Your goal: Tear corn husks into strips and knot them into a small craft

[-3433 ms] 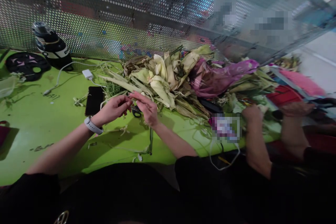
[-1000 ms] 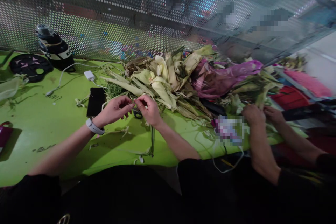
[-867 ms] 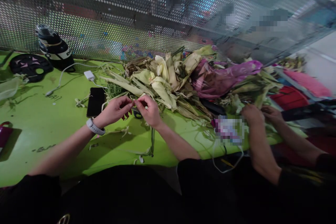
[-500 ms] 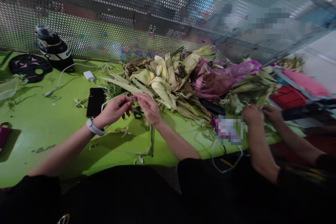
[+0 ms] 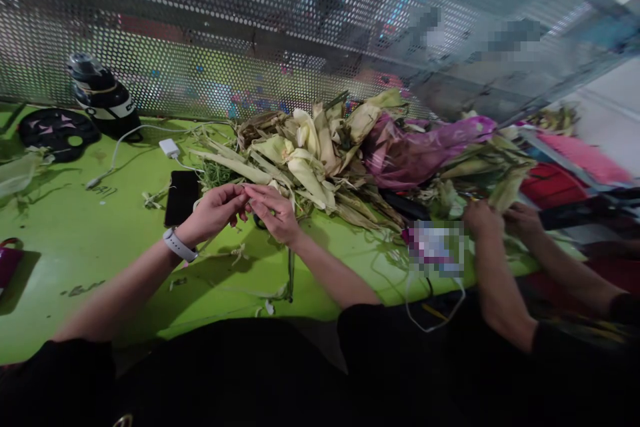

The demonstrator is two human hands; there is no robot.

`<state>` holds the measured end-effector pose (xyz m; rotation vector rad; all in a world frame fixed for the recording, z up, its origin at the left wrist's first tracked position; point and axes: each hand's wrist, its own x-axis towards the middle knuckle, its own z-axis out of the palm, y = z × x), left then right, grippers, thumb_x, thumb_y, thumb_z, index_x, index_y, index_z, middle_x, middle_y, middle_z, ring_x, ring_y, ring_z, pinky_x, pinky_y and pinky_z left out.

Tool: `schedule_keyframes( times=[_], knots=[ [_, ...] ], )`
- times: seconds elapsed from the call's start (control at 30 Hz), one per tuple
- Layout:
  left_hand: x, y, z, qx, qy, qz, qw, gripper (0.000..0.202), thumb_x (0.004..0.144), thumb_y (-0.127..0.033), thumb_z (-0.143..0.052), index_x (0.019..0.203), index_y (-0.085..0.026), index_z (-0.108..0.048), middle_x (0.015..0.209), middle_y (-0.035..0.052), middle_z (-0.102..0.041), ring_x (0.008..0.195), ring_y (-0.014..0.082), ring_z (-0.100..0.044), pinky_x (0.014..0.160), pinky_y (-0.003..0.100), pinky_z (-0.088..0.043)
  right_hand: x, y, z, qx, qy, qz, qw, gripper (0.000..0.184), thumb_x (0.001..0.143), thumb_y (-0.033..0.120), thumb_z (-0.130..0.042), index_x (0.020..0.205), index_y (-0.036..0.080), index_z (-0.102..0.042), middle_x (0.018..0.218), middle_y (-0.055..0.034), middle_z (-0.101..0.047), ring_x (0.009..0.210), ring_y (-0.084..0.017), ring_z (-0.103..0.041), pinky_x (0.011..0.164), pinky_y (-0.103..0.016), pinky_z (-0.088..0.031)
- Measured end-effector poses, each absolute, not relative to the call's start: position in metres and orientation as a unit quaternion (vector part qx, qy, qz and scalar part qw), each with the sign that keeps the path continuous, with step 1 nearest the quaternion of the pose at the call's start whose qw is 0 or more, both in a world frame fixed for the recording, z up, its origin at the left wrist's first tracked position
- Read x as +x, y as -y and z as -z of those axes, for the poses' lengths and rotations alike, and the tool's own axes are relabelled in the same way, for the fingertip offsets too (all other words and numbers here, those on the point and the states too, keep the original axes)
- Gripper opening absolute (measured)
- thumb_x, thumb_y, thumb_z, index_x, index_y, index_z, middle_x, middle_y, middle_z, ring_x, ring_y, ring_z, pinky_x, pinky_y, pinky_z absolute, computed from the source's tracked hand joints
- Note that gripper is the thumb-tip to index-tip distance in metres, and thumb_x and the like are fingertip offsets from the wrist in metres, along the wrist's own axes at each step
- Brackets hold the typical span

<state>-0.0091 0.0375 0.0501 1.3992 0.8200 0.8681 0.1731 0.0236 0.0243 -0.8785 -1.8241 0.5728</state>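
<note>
My left hand, with a pale watch strap at its wrist, pinches at the fingertips. My right hand meets it there, its fingers bent and pressed together against the left fingertips. Whatever sits between them is too small or hidden to name. Just beyond both hands lies a heap of corn husks, pale yellow to brown. A bunch of thin green strands rests at the heap's left edge. Partly covered by my right hand is a dark scissors-like handle.
A phone, a white adapter with cable, and a black bottle stand or lie on the green table. A pink plastic bag lies among the husks. At right, another person's hands handle husks. A perforated metal screen rises behind.
My right hand has moved slightly left, and its fingers now lie over the left fingertips. The other person's hands have shifted slightly with a husk.
</note>
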Motion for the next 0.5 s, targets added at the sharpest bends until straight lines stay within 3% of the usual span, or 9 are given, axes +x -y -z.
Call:
schedule_keyframes(
  times=[0.27,0.5],
  knots=[
    [-0.0129,-0.0392,-0.0559,0.593,-0.342,-0.351,0.639,0.026,0.086,-0.040,-0.067,0.089,-0.015,-0.063,0.069,-0.0006,-0.064,0.053,0.0063,-0.051,0.049,0.018,-0.044,0.1717,-0.0263,-0.0197,-0.355,0.761,-0.198,0.505,0.034,0.097,0.039,-0.053,0.121,0.025,-0.072,0.126,-0.0081,-0.071,0.119,-0.021,-0.063,0.104,-0.040,-0.049],
    [-0.0129,-0.0387,-0.0564,0.607,-0.338,-0.345,0.631,0.027,0.087,-0.041,-0.067,0.094,-0.014,-0.064,0.073,0.0023,-0.067,0.056,0.0084,-0.057,0.050,0.019,-0.046,0.1731,-0.0244,-0.0205,-0.346,0.717,-0.299,0.527,0.034,0.100,0.042,-0.050,0.118,0.025,-0.073,0.129,-0.0076,-0.068,0.123,-0.020,-0.060,0.109,-0.038,-0.045]
  ],
)
